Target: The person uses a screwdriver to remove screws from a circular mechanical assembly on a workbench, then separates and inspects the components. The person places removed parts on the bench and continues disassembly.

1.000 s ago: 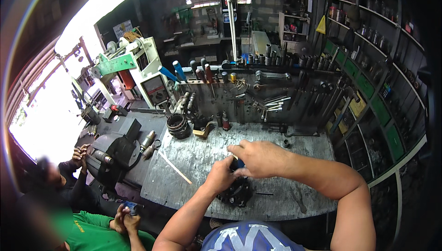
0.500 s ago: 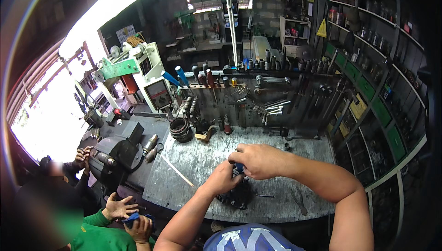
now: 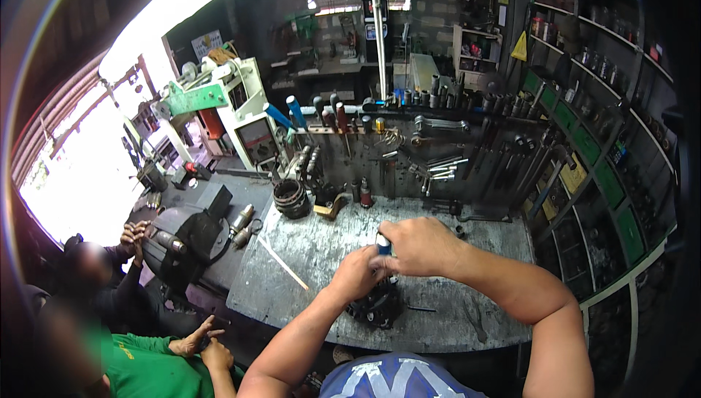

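Over the workbench my right hand (image 3: 420, 246) is closed round a short blue handle (image 3: 384, 247) with a pale top end, held upright. The handle looks like a screwdriver's, but its lower end is hidden. My left hand (image 3: 359, 274) is closed just beside and below it, fingers against its lower part. Directly under both hands a dark, greasy mechanical part (image 3: 376, 309) sits on the worn metal bench top (image 3: 445, 310). A thin dark rod (image 3: 421, 309) lies right of the part.
Farther right lies a dark plier-like tool (image 3: 475, 318). A pale strip (image 3: 285, 263), a dark ring-shaped part (image 3: 290, 199) and a red-bodied tool (image 3: 366, 195) are on the bench. Hand tools hang behind. At left are a large vise (image 3: 186, 241) and two people, one in green sleeves (image 3: 153, 358).
My hands stay at the dark part; more of the blue handle now shows between them. The green-sleeved person's hands have come together and the blue cloth is out of sight. The view has shifted slightly.
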The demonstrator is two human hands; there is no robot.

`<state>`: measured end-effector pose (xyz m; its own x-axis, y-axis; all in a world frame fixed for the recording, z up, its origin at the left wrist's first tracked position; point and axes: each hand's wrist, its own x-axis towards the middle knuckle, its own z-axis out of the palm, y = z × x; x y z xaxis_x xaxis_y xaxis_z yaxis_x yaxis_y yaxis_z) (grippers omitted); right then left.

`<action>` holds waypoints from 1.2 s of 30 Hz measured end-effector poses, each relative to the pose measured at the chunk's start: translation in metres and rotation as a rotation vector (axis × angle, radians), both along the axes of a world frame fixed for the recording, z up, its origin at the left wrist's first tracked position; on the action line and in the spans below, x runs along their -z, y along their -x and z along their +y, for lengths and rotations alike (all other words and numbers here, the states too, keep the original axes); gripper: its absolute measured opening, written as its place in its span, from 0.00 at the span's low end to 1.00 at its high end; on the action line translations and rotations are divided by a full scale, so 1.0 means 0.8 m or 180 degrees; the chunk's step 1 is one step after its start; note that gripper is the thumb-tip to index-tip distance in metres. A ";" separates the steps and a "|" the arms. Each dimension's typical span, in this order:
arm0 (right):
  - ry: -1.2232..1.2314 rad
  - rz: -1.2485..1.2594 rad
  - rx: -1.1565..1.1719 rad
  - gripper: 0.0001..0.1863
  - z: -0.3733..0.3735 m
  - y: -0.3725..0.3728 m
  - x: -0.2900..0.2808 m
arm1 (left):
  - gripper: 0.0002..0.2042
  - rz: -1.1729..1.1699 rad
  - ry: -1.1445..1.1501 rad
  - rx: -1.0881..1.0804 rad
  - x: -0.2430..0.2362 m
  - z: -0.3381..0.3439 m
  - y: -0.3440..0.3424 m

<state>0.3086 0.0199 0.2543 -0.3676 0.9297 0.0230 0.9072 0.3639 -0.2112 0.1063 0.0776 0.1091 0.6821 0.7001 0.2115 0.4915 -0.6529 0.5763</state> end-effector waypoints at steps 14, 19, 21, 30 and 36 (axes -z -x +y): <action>-0.0312 -0.0002 -0.0519 0.24 0.002 0.008 0.000 | 0.17 -0.0556 0.0502 -0.0182 -0.011 -0.011 0.000; -0.0516 -0.0013 -0.0266 0.18 0.001 0.007 0.010 | 0.20 -0.0465 0.0593 -0.0230 -0.003 -0.007 0.005; -0.0248 -0.0174 -0.0143 0.22 0.004 0.008 0.011 | 0.25 -0.0493 0.0627 -0.0356 0.002 -0.006 -0.001; -0.0041 -0.0285 -0.0036 0.23 0.004 0.014 -0.001 | 0.31 -0.0522 0.0572 -0.0138 0.005 -0.004 0.002; -0.0042 0.0718 -0.0348 0.24 -0.004 0.006 0.013 | 0.55 0.0659 -0.0093 -0.0500 -0.006 -0.045 0.021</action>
<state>0.3040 0.0167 0.2440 -0.4502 0.8837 0.1279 0.7926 0.4615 -0.3985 0.0891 0.0414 0.1139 0.5962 0.7966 0.1003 0.6938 -0.5740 0.4348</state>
